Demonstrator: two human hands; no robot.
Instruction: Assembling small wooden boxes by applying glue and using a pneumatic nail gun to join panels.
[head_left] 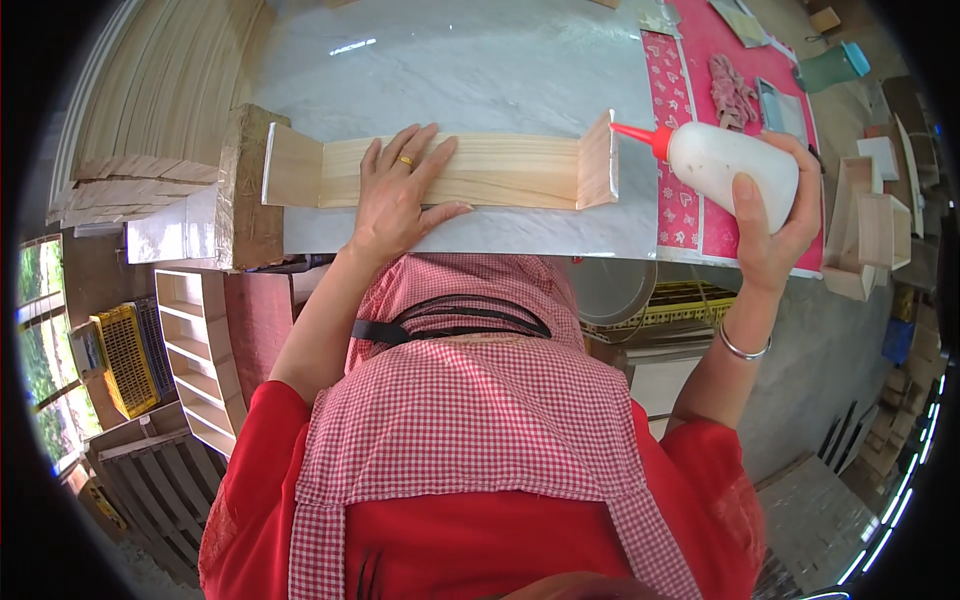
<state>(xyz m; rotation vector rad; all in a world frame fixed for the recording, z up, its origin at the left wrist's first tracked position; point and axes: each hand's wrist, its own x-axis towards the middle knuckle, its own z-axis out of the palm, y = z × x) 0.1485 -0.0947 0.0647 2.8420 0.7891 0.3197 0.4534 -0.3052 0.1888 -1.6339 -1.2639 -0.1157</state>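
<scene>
A pale wooden piece (510, 172) lies on the grey marbled worktop (450, 80), with a short upright board at each end. My left hand (398, 185) rests flat on its long board, left of the middle, fingers spread. In my right hand (775, 225) is a white glue bottle (735, 170) with a red pointed nozzle (640, 134). The bottle lies tilted nearly level, nozzle to the left. Its tip is at the top corner of the right end board (598, 165). A white line, apparently glue, runs along that board's edge, and another along the left end board (290, 165).
Tall stacks of thin boards (150, 110) stand at the left beside a wooden block (250, 190). On the pink cloth (690, 100) at the right lie a crumpled rag (733, 92) and a greenish bottle (835, 66). Small wooden boxes (870, 225) sit beyond the table's right edge.
</scene>
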